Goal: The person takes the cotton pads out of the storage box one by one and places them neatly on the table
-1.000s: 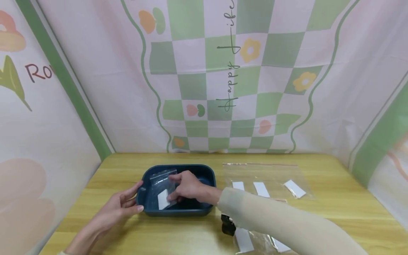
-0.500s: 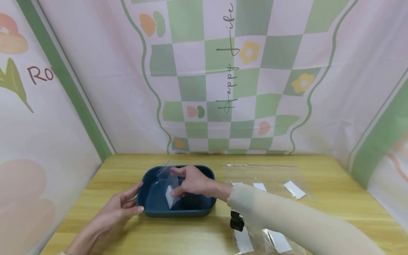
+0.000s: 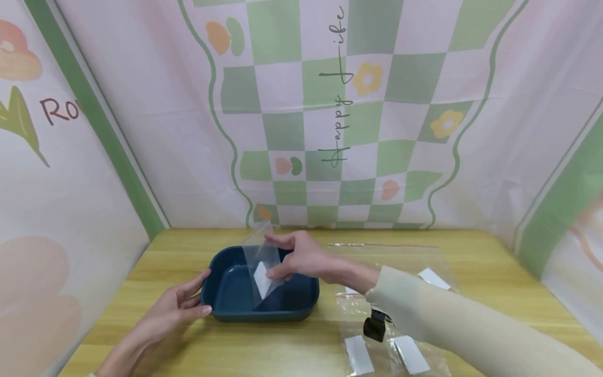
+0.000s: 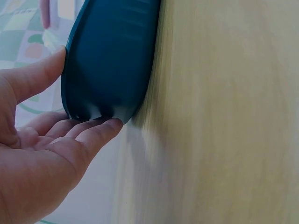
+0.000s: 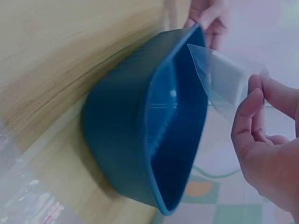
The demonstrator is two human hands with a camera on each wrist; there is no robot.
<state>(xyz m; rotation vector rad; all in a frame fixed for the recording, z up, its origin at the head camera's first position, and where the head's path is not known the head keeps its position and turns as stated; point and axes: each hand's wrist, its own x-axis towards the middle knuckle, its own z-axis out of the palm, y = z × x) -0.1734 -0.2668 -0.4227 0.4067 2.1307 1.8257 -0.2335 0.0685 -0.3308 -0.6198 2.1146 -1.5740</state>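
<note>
A dark blue plastic bin (image 3: 264, 315) stands on the wooden table. My left hand (image 3: 171, 309) holds the bin's left end, thumb on one side and fingers on the other; the left wrist view shows the thumb (image 4: 37, 77) at the rim. Above the bin, my right hand (image 3: 303, 256) pinches a small clear zip bag (image 3: 256, 246) between thumb and fingers. A white rectangular piece (image 3: 261, 280) sits inside that bag. In the right wrist view the zip bag (image 5: 200, 65) hangs tilted over the bin's opening.
Right of the bin, clear zip bags (image 3: 377, 251) lie flat on the table (image 3: 292, 345). White pieces (image 3: 359, 355) show on or in them; my right forearm covers part. A patterned cloth (image 3: 325, 125) hangs behind the table.
My right hand has lifted the small zip bag with its white piece up from inside the bin, moving slightly right. The left hand and the bin have stayed put.
</note>
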